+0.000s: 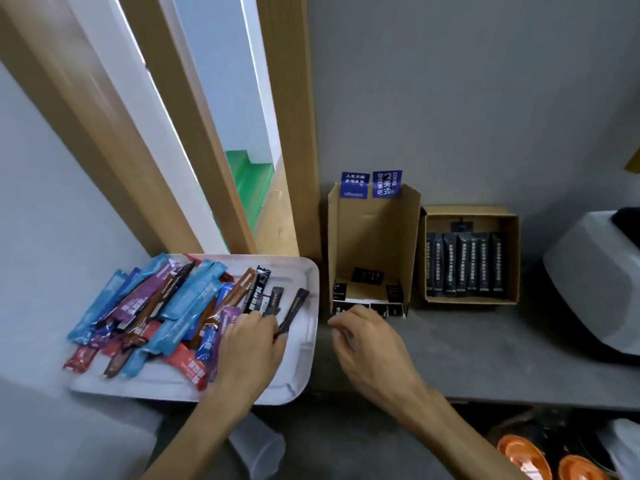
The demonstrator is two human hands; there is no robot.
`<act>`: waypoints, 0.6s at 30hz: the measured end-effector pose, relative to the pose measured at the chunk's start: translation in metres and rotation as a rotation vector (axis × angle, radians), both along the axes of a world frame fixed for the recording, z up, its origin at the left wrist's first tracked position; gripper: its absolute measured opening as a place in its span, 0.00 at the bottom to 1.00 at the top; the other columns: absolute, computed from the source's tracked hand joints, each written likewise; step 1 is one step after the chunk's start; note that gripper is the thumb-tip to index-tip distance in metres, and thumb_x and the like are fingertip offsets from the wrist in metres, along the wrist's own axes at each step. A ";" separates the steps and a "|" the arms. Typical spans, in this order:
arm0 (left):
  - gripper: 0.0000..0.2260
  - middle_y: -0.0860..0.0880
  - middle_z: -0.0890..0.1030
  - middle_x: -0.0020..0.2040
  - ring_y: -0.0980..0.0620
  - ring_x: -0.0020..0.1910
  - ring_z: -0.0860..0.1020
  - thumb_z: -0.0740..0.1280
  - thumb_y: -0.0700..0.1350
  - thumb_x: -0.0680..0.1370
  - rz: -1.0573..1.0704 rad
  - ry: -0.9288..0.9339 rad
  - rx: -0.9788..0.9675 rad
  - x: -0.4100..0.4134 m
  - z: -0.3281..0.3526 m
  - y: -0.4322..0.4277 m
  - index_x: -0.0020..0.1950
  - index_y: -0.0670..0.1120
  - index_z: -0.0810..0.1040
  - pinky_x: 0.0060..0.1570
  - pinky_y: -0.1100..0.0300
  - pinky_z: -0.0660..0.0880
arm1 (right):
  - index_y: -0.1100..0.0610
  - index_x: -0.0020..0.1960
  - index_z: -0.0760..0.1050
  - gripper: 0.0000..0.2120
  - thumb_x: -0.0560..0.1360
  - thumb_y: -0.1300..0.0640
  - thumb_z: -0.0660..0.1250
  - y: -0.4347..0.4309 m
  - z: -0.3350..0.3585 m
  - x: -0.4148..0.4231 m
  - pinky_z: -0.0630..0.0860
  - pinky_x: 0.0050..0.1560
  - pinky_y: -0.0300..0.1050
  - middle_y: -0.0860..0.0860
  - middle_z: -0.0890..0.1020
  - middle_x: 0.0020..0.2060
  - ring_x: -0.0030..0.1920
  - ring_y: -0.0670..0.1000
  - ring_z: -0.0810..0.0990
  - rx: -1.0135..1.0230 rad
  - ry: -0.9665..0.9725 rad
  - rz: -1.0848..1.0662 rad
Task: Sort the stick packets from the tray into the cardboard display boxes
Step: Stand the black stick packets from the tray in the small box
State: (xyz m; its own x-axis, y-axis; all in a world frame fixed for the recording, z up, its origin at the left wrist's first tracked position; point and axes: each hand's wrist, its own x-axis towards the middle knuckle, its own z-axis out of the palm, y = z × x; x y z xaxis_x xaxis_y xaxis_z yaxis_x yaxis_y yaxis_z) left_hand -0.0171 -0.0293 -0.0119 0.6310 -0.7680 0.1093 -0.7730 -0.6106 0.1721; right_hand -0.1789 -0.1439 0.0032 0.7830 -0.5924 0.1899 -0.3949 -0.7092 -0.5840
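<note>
A white tray [298, 368] at the left holds a heap of stick packets [166, 306] in blue, purple, brown, red and black. My left hand [249, 348] rests on the tray's right part, its fingers pinching a black stick packet [293, 311] whose far end points up and right. My right hand [367, 341] hovers over the grey counter just in front of the tall cardboard display box [370, 237], fingers curled with nothing in them. That box looks empty inside. A lower cardboard box [512, 258] to its right holds a row of several black stick packets [464, 266].
The boxes stand against a grey wall on a grey counter [485, 358]. A white appliance [595, 289] sits at the far right. A wooden door frame [287, 133] rises behind the tray. Orange lids [523, 459] and a clear cup [256, 448] lie below the counter edge.
</note>
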 end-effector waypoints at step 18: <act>0.05 0.53 0.73 0.44 0.55 0.42 0.72 0.70 0.45 0.74 -0.110 0.004 -0.130 0.003 -0.014 0.038 0.48 0.50 0.76 0.45 0.59 0.74 | 0.47 0.52 0.80 0.07 0.81 0.48 0.64 0.028 -0.006 0.017 0.82 0.45 0.41 0.44 0.82 0.42 0.41 0.44 0.82 0.492 0.006 -0.227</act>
State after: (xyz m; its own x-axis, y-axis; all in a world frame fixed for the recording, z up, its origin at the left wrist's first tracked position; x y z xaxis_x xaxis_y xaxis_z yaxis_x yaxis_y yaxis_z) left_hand -0.0145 0.0085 -0.0258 0.5447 -0.8121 0.2093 -0.8329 -0.4949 0.2476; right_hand -0.1616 -0.1158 -0.0030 0.6252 -0.7645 -0.1569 -0.5107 -0.2488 -0.8230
